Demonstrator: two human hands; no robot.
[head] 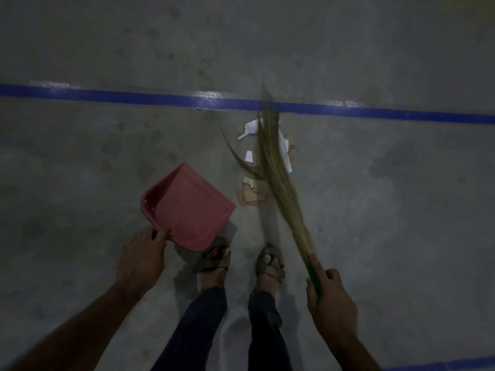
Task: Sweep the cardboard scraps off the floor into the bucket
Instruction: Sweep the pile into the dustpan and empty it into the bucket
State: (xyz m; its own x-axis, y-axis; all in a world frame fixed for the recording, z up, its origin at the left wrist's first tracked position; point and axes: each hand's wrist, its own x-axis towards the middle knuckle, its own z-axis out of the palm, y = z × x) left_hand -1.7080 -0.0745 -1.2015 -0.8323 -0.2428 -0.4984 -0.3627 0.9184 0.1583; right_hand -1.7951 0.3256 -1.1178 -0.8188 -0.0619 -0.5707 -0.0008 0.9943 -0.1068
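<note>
Brown cardboard scraps (253,192) lie on the grey concrete floor just ahead of my feet, with white paper bits (250,127) beyond them. A grass broom (273,162) slants across the pile, its bristles blurred. My right hand (330,301) grips the broom's green handle low at the right. A red dustpan (187,207) is tilted left of the scraps, its open edge towards them. My left hand (142,261) holds the dustpan by its near end. No bucket is in view.
A blue line (107,95) crosses the floor beyond the scraps. Another blue strip (442,366) shows at the bottom right. My sandalled feet (241,259) stand just behind the dustpan and scraps. Bare concrete lies all around.
</note>
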